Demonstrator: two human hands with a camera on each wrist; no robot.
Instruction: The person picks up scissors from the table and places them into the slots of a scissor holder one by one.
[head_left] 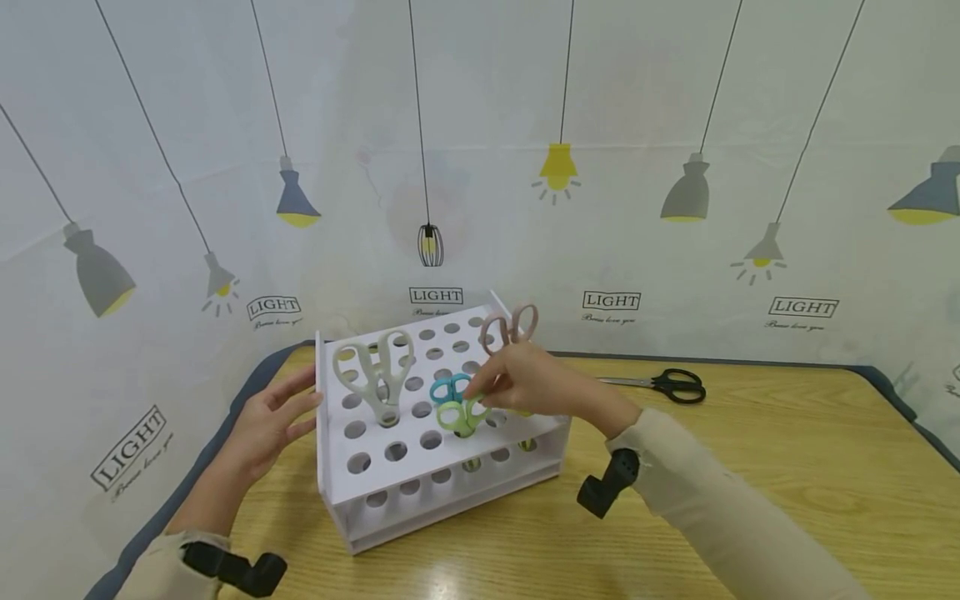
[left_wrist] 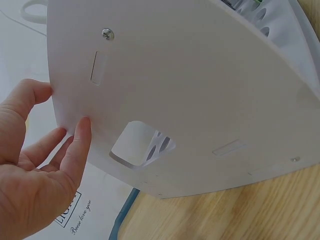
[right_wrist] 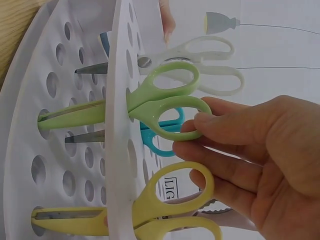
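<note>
A white holder rack [head_left: 408, 429] with rows of round holes stands tilted to my view on the table. My right hand [head_left: 536, 379] pinches one handle loop of the green scissors [right_wrist: 165, 95] between thumb and fingers; their blades pass down through a hole. Blue scissors [head_left: 444, 390] stand right behind them. Yellow scissors [right_wrist: 175, 190] sit beside them, close to my lower fingers. My left hand [head_left: 258, 429] touches the rack's left side panel [left_wrist: 175, 90] with its fingertips, fingers spread. Large pale grey-green scissors [head_left: 386, 408] stand in the rack's left part, pinkish scissors [head_left: 491, 333] at its back right.
Black-handled scissors [head_left: 678, 385] lie on the wooden table [head_left: 750, 467] right of the rack. A pale cloth [head_left: 495, 217] printed with lamps hangs behind. The side panel has a cut-out opening [left_wrist: 119, 161] near its lower edge.
</note>
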